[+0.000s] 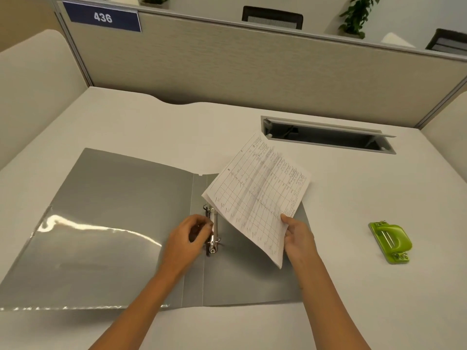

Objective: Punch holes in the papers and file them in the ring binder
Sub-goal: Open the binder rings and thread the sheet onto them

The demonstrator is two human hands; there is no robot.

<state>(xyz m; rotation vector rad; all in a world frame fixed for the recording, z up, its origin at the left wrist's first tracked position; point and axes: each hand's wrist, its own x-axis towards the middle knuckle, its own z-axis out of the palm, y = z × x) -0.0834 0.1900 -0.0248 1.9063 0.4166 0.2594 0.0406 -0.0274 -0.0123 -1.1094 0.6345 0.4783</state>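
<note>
A grey ring binder (118,210) lies open and flat on the white desk, with its metal ring mechanism (213,229) near the spine. My left hand (192,236) rests on that mechanism, fingers curled around the rings. My right hand (298,236) pinches the near edge of a thin stack of printed table papers (257,195), held tilted above the binder's right cover. A green hole punch (390,242) sits on the desk to the right, apart from both hands.
An open cable tray slot (328,135) is cut into the desk behind the papers. A beige partition wall (252,61) closes the back of the desk, with a blue sign reading 436 (102,17). A clear pocket (83,261) covers the binder's left cover.
</note>
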